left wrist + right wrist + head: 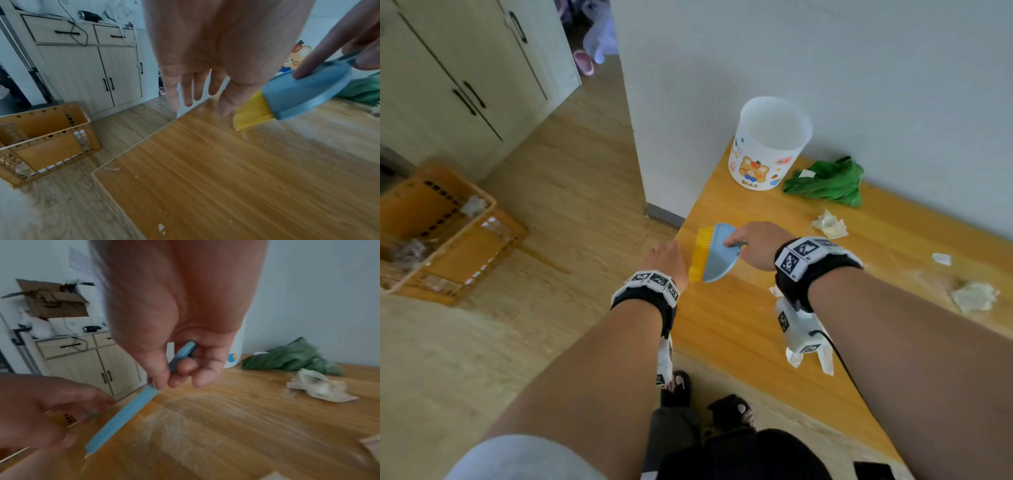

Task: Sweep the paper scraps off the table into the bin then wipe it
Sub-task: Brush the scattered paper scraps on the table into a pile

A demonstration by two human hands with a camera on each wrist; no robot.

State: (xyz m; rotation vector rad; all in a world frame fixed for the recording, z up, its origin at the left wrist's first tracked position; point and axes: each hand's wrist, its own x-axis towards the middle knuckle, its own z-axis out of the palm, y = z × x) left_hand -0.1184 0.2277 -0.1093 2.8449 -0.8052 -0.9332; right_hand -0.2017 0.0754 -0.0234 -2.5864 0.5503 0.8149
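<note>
My right hand [748, 241] grips the handle of a small blue brush with yellow bristles [714, 253] near the table's left edge; the bristles [249, 113] touch the wooden table [739, 325]. My left hand [666, 257] hovers at that edge beside the bristles, fingers straight and holding nothing [191, 84]. Crumpled paper scraps [829, 224] [976, 296] and a small one [941, 258] lie on the right. Fine crumbs [174, 426] dust the wood. A white bear-printed bin [770, 144] stands at the far corner, with a green cloth [828, 181] next to it.
An orange crate [445, 236] stands on the floor to the left. Pale cabinets [458, 78] line the far left, and a white wall [859, 68] backs the table. My feet in dark slippers [729, 411] are below the table's near edge.
</note>
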